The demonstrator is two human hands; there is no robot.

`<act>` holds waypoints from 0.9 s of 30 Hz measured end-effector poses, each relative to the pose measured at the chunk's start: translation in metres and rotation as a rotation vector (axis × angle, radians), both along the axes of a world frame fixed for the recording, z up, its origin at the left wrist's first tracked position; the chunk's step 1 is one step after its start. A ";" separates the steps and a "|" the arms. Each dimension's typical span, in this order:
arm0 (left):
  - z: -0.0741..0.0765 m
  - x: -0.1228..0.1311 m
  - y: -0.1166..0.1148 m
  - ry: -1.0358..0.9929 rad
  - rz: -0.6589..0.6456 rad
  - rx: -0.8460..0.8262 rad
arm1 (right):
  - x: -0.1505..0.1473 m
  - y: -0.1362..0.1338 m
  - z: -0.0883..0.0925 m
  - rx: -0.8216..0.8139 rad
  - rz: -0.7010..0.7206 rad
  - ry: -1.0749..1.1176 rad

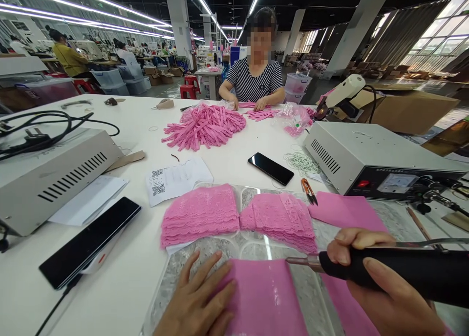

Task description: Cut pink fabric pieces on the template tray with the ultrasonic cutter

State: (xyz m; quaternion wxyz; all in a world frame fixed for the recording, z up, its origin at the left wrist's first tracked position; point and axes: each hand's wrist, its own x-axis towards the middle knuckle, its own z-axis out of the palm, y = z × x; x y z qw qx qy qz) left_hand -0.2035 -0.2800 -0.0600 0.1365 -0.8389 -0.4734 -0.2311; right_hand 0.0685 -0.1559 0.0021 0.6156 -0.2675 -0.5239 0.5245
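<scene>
My left hand (203,297) lies with fingers spread on the left edge of a smooth pink fabric piece (266,297). That piece rests on a clear plastic template (252,250) over a grey marbled surface. My right hand (377,265) grips a black-handled power tool (399,267) that resembles a soldering iron. Its metal tip (298,261) is at the fabric's upper right corner; whether it touches cannot be told. Just beyond are two stacks of pink lace pieces, a left stack (201,216) and a right stack (280,219).
Grey power boxes stand left (62,170) and right (381,155). Nearby lie a black phone (271,168), another phone (91,241), orange thread snips (309,191) and more pink fabric (348,211). Across the table, a person in stripes (254,82) handles pink strips beside a strip pile (205,126).
</scene>
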 end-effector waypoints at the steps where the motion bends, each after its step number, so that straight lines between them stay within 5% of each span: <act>1: 0.000 0.000 0.000 -0.006 0.001 0.007 | 0.000 0.000 -0.001 -0.005 0.003 0.003; 15: 0.006 -0.001 0.001 0.039 -0.023 -0.031 | 0.003 0.001 -0.006 0.019 0.063 -0.022; 27: 0.016 0.001 -0.002 0.007 -0.033 -0.093 | 0.014 -0.011 0.012 -0.094 0.064 -0.057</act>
